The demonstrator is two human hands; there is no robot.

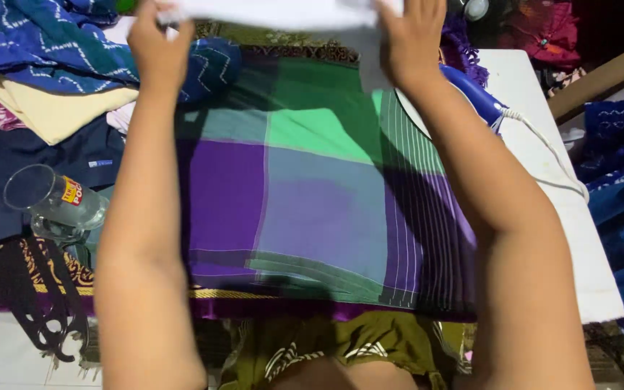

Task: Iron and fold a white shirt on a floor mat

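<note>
While my left hand (159, 45) and right hand (407, 40) lift the white cloth (276, 13), fingers clamped on its top edge, it hangs above the purple-green checked sarong (312, 209); blue iron (471, 94) rests beside.

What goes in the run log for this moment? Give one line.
left hand: grips white cloth | right hand: grips same cloth | below: purple-green checked cloth | right: blue iron

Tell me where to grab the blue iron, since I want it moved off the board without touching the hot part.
Take the blue iron by its blue handle, the raised upper part, coming from the right where the white cord leaves it. Its pale soleplate faces left toward the checked cloth, and the right hand and forearm cover that side.
</note>
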